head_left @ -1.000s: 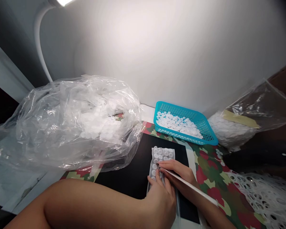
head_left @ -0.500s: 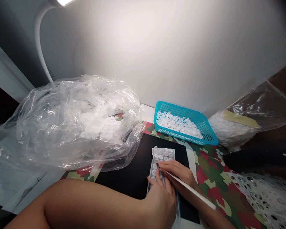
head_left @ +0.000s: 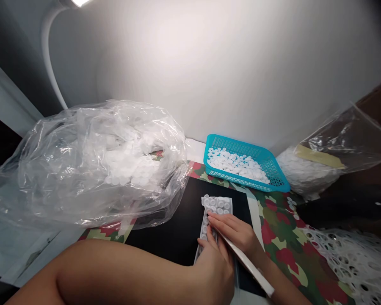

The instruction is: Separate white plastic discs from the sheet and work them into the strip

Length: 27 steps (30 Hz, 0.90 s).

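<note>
A narrow clear plastic tray (head_left: pixel 227 200) holds rows of small round white caps. It lies on the black mat (head_left: pixel 165 237). My left hand (head_left: pixel 214 264) rests over its near part, fingers stretched and a little apart, the tips touching the caps. Across the tray, my right hand (head_left: pixel 236 233) is closed on a long, flat white stick (head_left: pixel 252 269). The stick slants from the right fingertips down toward the lower right; its working tip is hidden by the fingers. The right fingertips are at the tray's left row of caps.
A blue basket (head_left: pixel 247 184) of loose white caps stands behind the tray. A big clear bag (head_left: pixel 82 169) of caps spreads on the left, another filled bag (head_left: pixel 307 173) on the right. White netlike plastic pieces (head_left: pixel 355 262) lie lower right. A lamp (head_left: pixel 47 59) rises at the back left.
My right hand has shifted slightly left along the caps. The rear end of the white stick has swung down and to the left. My left hand stays nearly in place.
</note>
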Each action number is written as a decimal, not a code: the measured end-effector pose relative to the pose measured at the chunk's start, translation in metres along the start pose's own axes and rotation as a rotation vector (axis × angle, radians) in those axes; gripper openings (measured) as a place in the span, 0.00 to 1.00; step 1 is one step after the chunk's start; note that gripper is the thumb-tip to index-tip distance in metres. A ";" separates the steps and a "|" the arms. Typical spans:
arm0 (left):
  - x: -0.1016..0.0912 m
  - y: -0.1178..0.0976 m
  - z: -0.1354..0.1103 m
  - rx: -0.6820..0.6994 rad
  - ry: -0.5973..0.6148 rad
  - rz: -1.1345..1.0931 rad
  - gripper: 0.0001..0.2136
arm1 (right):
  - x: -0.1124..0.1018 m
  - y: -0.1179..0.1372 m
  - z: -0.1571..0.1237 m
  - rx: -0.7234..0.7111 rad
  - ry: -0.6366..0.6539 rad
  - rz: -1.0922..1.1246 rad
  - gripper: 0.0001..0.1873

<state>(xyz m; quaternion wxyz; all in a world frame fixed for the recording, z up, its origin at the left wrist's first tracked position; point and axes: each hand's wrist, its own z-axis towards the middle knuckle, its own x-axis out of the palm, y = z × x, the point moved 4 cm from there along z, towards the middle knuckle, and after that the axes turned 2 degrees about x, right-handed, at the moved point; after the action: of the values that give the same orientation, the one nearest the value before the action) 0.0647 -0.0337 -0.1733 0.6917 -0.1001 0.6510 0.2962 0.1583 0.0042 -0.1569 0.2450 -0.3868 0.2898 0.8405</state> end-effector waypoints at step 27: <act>0.004 -0.005 0.003 0.056 0.060 -0.025 0.18 | 0.002 -0.009 0.000 0.063 -0.014 0.072 0.18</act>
<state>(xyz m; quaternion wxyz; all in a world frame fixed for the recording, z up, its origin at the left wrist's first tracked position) 0.0701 -0.0344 -0.1780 0.6780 -0.0977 0.6783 0.2658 0.1629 0.0107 -0.1615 0.2287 -0.3625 0.3280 0.8419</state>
